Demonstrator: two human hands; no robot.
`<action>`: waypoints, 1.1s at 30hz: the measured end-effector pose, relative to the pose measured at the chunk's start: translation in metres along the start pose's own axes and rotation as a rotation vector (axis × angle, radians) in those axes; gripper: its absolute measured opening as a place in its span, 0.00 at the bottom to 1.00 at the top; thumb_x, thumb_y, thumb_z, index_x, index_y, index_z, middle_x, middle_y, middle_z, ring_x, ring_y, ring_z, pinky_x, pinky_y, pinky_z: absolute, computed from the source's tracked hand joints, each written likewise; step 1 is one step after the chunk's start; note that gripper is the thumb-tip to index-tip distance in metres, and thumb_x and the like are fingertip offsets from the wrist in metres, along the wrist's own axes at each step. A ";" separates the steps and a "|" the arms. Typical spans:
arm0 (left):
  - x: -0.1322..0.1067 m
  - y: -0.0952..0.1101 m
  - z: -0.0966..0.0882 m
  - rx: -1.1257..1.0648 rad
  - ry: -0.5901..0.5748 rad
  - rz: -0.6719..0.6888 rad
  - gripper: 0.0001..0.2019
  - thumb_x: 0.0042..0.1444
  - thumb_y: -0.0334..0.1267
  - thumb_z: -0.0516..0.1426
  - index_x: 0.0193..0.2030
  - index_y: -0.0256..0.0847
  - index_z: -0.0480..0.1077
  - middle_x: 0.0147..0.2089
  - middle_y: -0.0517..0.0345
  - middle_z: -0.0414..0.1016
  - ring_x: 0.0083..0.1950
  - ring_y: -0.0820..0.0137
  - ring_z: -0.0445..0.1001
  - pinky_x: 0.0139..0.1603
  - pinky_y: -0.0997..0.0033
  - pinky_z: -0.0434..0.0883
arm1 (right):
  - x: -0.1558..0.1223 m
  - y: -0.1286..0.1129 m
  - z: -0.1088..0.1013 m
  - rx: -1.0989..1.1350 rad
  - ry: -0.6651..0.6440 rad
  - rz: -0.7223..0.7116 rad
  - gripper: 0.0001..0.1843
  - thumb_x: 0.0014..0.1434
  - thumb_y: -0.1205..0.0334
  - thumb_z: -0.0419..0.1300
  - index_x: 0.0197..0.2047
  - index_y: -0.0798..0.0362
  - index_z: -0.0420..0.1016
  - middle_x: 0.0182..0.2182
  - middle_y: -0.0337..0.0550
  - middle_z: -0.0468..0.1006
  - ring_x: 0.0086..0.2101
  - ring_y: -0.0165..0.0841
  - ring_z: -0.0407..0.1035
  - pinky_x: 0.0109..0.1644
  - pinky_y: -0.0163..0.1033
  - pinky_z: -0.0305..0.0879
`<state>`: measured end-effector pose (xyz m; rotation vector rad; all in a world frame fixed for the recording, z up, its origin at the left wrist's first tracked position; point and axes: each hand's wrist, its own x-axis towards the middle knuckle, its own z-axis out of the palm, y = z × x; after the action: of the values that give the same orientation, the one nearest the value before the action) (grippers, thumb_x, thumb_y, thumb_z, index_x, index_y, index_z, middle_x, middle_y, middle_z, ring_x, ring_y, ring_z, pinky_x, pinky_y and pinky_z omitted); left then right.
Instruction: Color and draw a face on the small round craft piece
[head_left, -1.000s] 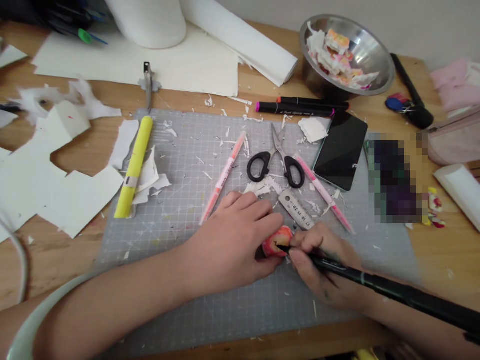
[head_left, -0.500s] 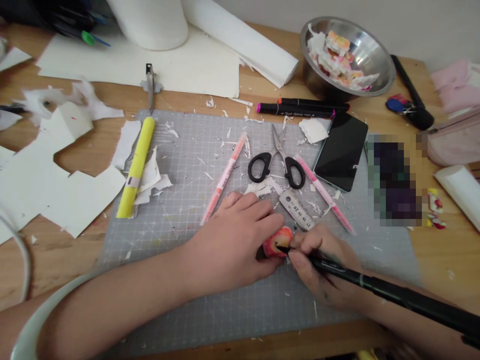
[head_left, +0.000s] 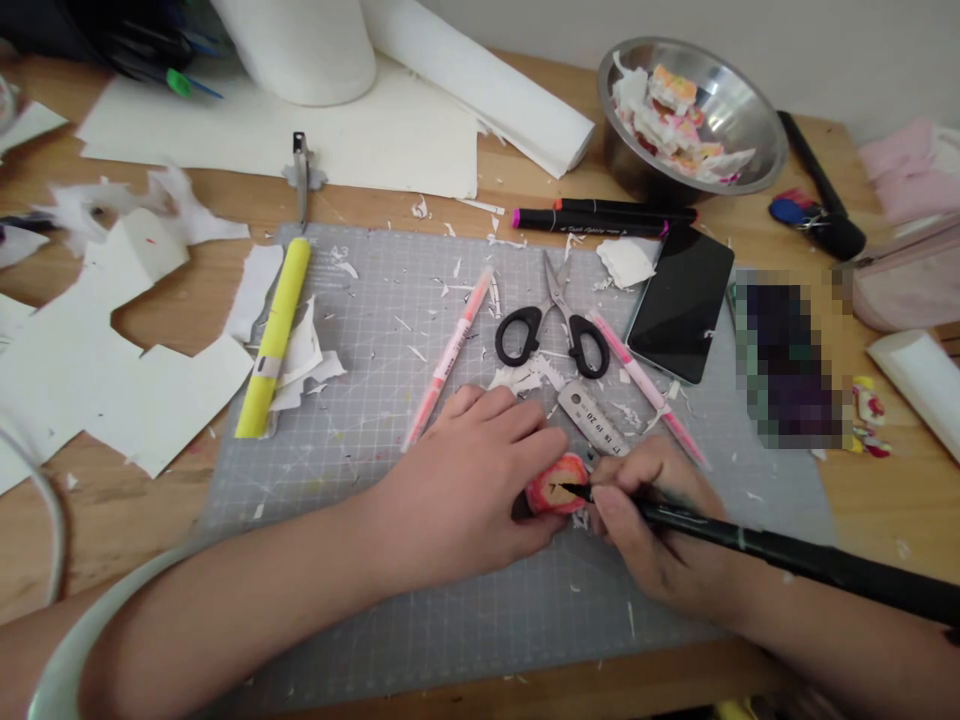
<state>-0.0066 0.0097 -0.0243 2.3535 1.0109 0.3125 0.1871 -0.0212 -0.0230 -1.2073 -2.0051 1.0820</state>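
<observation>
My left hand [head_left: 480,480] is closed around a small rounded piece [head_left: 551,490], red at its edge and yellowish in the middle, with a dark mark on it; the fingers cover its left part. In my right hand [head_left: 660,530] is a long black brush pen [head_left: 772,555], its dark tip at the yellowish face of the piece. Just beyond the hands lie a steel ruler [head_left: 592,415] and scissors [head_left: 553,310] with black handles and parted blades. All of this is over a grey cutting mat [head_left: 360,610].
Orange [head_left: 450,355] and pink markers [head_left: 649,390], a yellow highlighter [head_left: 274,340] and a phone [head_left: 681,303] lie on the mat among paper scraps. Behind stand a steel bowl [head_left: 750,110] of coloured scraps and a paper roll [head_left: 487,85]. Cut white paper [head_left: 172,400] lies left.
My right hand has shifted slightly right, and the brush pen lies at a flatter angle, its back end higher in view. The left hand keeps its hold on the piece.
</observation>
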 end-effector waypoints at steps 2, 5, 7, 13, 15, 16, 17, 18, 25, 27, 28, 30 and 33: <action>0.000 0.000 0.000 0.002 0.001 0.001 0.11 0.55 0.46 0.56 0.31 0.42 0.61 0.34 0.60 0.66 0.39 0.64 0.63 0.40 0.62 0.55 | 0.000 0.000 -0.001 0.013 -0.006 0.006 0.08 0.60 0.67 0.51 0.32 0.48 0.53 0.21 0.32 0.65 0.19 0.24 0.59 0.22 0.31 0.56; -0.001 0.000 0.000 0.003 0.009 0.002 0.11 0.54 0.45 0.57 0.30 0.42 0.61 0.33 0.60 0.66 0.39 0.64 0.63 0.40 0.63 0.55 | 0.000 0.001 0.000 0.014 -0.029 0.013 0.08 0.60 0.66 0.52 0.32 0.48 0.53 0.20 0.31 0.64 0.19 0.24 0.59 0.22 0.31 0.56; -0.002 0.001 0.000 0.002 0.011 0.001 0.10 0.54 0.44 0.56 0.30 0.42 0.61 0.33 0.60 0.66 0.39 0.64 0.63 0.40 0.63 0.55 | 0.000 0.002 0.001 0.015 -0.036 0.010 0.08 0.60 0.66 0.52 0.32 0.48 0.53 0.20 0.31 0.64 0.20 0.24 0.59 0.23 0.31 0.57; -0.001 0.001 0.000 0.004 0.014 0.002 0.10 0.55 0.44 0.56 0.30 0.42 0.61 0.33 0.60 0.66 0.39 0.64 0.63 0.40 0.62 0.55 | 0.001 0.002 0.002 -0.002 -0.028 0.009 0.08 0.59 0.66 0.52 0.32 0.48 0.54 0.21 0.31 0.64 0.20 0.24 0.59 0.23 0.31 0.57; -0.001 0.000 0.000 0.005 0.012 0.003 0.10 0.55 0.44 0.56 0.30 0.42 0.61 0.33 0.60 0.66 0.39 0.64 0.63 0.40 0.62 0.56 | 0.002 0.000 0.002 -0.016 -0.011 0.010 0.09 0.59 0.66 0.53 0.31 0.49 0.55 0.20 0.32 0.65 0.19 0.24 0.59 0.22 0.31 0.56; -0.001 0.000 0.000 0.006 0.008 0.003 0.10 0.55 0.45 0.56 0.31 0.42 0.61 0.34 0.60 0.66 0.39 0.64 0.63 0.40 0.62 0.56 | 0.003 0.000 0.001 -0.016 -0.002 0.016 0.09 0.59 0.67 0.53 0.30 0.49 0.55 0.20 0.32 0.65 0.19 0.24 0.60 0.22 0.32 0.56; -0.001 0.000 0.000 0.007 0.005 0.003 0.10 0.55 0.45 0.56 0.31 0.42 0.62 0.34 0.60 0.66 0.39 0.64 0.63 0.40 0.62 0.56 | 0.003 -0.001 0.000 -0.003 0.005 0.024 0.09 0.59 0.67 0.53 0.30 0.49 0.54 0.20 0.32 0.65 0.19 0.24 0.60 0.21 0.32 0.56; -0.001 0.000 0.000 0.009 0.001 0.002 0.11 0.55 0.46 0.56 0.31 0.42 0.62 0.34 0.59 0.67 0.40 0.63 0.63 0.40 0.62 0.56 | 0.003 -0.002 -0.001 0.025 0.014 0.030 0.09 0.59 0.67 0.52 0.30 0.49 0.54 0.19 0.32 0.65 0.18 0.24 0.60 0.21 0.32 0.56; -0.001 0.000 -0.001 0.020 -0.011 0.004 0.11 0.54 0.47 0.57 0.34 0.42 0.63 0.35 0.60 0.67 0.40 0.63 0.64 0.41 0.62 0.56 | 0.001 0.000 -0.008 0.136 0.060 0.052 0.08 0.62 0.66 0.49 0.31 0.48 0.54 0.19 0.32 0.64 0.18 0.25 0.58 0.20 0.33 0.56; -0.001 0.000 -0.001 0.023 -0.007 0.004 0.11 0.55 0.46 0.56 0.33 0.42 0.63 0.35 0.60 0.67 0.40 0.63 0.64 0.41 0.62 0.56 | 0.000 0.002 -0.008 0.080 0.021 0.087 0.08 0.61 0.65 0.51 0.31 0.48 0.55 0.20 0.32 0.64 0.19 0.25 0.59 0.21 0.33 0.56; -0.001 0.000 -0.002 0.025 -0.007 0.003 0.10 0.55 0.46 0.56 0.33 0.42 0.63 0.35 0.60 0.67 0.40 0.63 0.64 0.41 0.62 0.56 | 0.000 0.003 -0.008 0.060 0.005 0.097 0.08 0.61 0.64 0.51 0.30 0.49 0.55 0.20 0.33 0.64 0.19 0.25 0.58 0.22 0.33 0.55; -0.001 0.001 -0.002 0.025 -0.010 0.003 0.10 0.55 0.46 0.56 0.33 0.42 0.63 0.34 0.60 0.67 0.40 0.63 0.64 0.41 0.62 0.56 | 0.001 0.002 -0.007 0.035 -0.018 0.110 0.09 0.61 0.63 0.51 0.29 0.49 0.55 0.20 0.33 0.64 0.19 0.25 0.58 0.22 0.33 0.55; -0.001 0.001 -0.002 0.023 -0.023 0.001 0.10 0.54 0.46 0.56 0.33 0.42 0.63 0.34 0.60 0.67 0.40 0.63 0.64 0.41 0.62 0.56 | 0.003 0.000 -0.007 0.009 -0.037 0.123 0.09 0.61 0.62 0.51 0.29 0.50 0.56 0.20 0.33 0.65 0.19 0.24 0.57 0.22 0.33 0.54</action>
<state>-0.0078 0.0088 -0.0218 2.3731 1.0084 0.2751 0.1913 -0.0161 -0.0190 -1.3301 -1.9732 1.1791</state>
